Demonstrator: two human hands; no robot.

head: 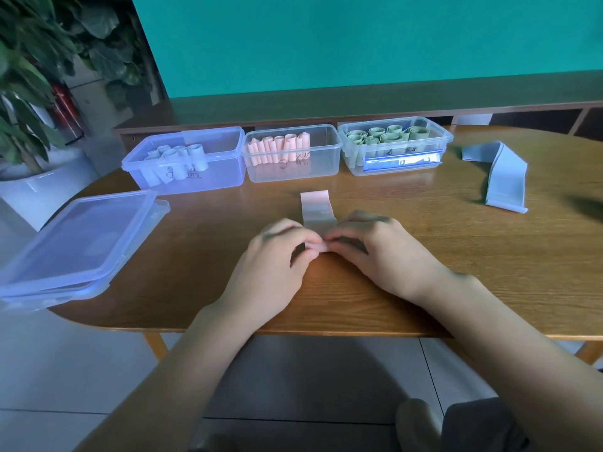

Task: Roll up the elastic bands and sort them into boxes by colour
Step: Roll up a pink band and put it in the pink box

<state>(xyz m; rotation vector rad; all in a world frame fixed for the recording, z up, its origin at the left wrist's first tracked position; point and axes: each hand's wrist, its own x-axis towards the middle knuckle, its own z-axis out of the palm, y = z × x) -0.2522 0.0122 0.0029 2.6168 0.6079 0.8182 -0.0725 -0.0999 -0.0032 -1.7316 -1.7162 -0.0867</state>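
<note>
Your left hand (280, 252) and right hand (368, 249) were both pinching the near end of the pink band (316, 207), fingers curled over the starting roll, about equally close to it. The band lay flat on the bench (424, 256), long axis running straight away from you toward the clear middle box (293, 154) of pink rolls. Soft, matte, ribbon-flat stuff, so I'd guess rolling forward suits it.
</note>
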